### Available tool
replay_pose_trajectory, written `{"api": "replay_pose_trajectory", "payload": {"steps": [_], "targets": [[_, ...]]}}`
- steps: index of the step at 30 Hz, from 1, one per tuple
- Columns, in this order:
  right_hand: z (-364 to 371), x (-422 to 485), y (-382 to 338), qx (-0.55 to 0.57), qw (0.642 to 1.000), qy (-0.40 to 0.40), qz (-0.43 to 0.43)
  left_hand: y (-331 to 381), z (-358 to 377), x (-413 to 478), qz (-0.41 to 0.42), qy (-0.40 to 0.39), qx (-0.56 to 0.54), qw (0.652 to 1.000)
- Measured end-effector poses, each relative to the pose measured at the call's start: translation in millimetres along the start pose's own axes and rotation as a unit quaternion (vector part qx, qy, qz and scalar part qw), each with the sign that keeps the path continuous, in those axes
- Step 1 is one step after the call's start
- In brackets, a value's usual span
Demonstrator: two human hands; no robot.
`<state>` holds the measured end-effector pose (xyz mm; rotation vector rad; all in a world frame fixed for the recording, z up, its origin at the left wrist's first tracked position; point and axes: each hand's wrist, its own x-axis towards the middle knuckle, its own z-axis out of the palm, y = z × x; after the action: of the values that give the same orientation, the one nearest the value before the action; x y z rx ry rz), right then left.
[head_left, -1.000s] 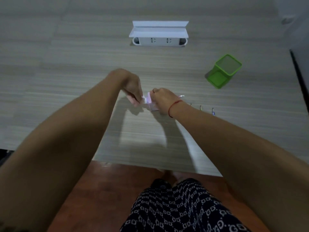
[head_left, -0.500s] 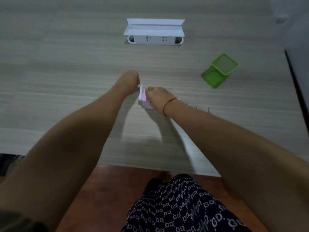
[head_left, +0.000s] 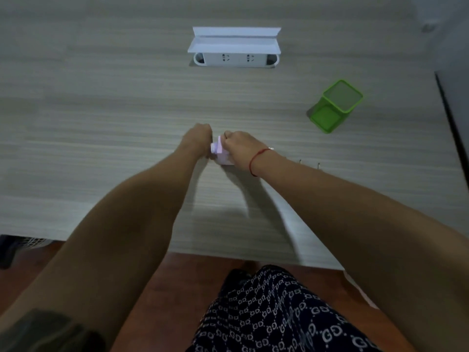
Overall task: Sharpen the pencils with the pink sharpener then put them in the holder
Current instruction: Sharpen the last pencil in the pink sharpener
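The pink sharpener (head_left: 221,154) sits mid-table (head_left: 101,138), pinned under the right hand (head_left: 239,148) whose fingers clamp it steady. The left hand (head_left: 199,138) closes beside it, likely turning something; contents hidden. Green holder (head_left: 335,106) waits well apart.

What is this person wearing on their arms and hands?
Both forearms are bare, with no sleeves or gloves showing. The right hand has a thin red string bracelet looped around the wrist. The left hand wears nothing; a dark marking, perhaps a tattoo, shows far up that arm.
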<state>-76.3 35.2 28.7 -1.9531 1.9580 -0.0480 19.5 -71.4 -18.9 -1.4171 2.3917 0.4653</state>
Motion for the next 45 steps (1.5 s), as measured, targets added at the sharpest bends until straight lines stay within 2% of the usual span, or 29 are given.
{"api": "replay_pose_trajectory", "payload": {"steps": [2, 3, 7, 9, 11, 12, 13, 15, 16, 17, 21, 26, 29, 31, 33, 36, 40, 43, 45], "targets": [[0, 2, 0, 0.007, 1.0, -0.011, 0.008, 7, -24, 1, 0.016, 0.018, -0.006, 1.0], [0, 3, 0, 0.011, 1.0, -0.016, 0.015, 9, -40, 2, 0.019, -0.006, -0.007, 1.0], [-4, 2, 1, -0.002, 1.0, -0.022, 0.022, 7, -80, -12, 0.005, -0.211, -0.009, 0.977], [-3, 1, 0, -0.007, 1.0, -0.021, 0.012, 4, -64, -23, -0.02, -0.305, -0.065, 0.95], [-4, 1, -2, -0.011, 1.0, -0.019, 0.005, 3, -36, -32, -0.04, -0.361, -0.076, 0.929], [-5, 1, -2, -0.008, 1.0, -0.022, 0.002, 2, -21, -33, -0.045, -0.352, -0.079, 0.932], [-6, 0, -2, -0.008, 1.0, -0.025, -0.002, 2, -8, -30, -0.052, -0.295, -0.078, 0.951], [-7, 0, 0, -0.009, 1.0, -0.024, -0.013, -1, 5, -18, -0.034, -0.102, -0.045, 0.993], [-9, -1, 2, -0.009, 1.0, -0.022, -0.016, -1, 3, -13, -0.017, -0.039, -0.023, 0.999], [-8, -2, 4, -0.005, 1.0, -0.026, -0.016, 1, 0, -10, -0.005, -0.01, -0.022, 1.0], [-13, -5, 7, -0.001, 0.999, -0.031, -0.021, 0, -2, -6, 0.005, 0.037, -0.059, 0.998], [-10, 4, 7, -0.002, 0.999, -0.037, -0.015, -6, -1, 1, 0.002, 0.057, -0.059, 0.997], [-4, 10, 4, 0.009, 1.0, -0.027, -0.009, -5, -18, 4, 0.03, 0.07, -0.063, 0.995], [0, 12, 2, 0.014, 1.0, -0.026, -0.006, -6, -35, -1, 0.038, 0.019, -0.046, 0.998], [1, 15, 1, 0.011, 0.999, -0.036, -0.01, -12, -52, -8, 0.012, -0.083, -0.032, 0.996], [-5, 16, 2, 0.007, 0.999, -0.045, -0.01, -15, -70, -9, -0.022, -0.226, -0.119, 0.966], [-1, 21, 2, 0.013, 1.0, -0.028, 0.007, -13, -72, -12, -0.062, -0.314, -0.171, 0.932], [4, 25, 0, 0.014, 0.999, -0.028, 0.016, -8, -35, -21, -0.08, -0.398, -0.182, 0.896], [3, 23, 0, 0.018, 0.999, -0.025, 0.012, -9, -8, -20, -0.078, -0.376, -0.159, 0.91]]}}
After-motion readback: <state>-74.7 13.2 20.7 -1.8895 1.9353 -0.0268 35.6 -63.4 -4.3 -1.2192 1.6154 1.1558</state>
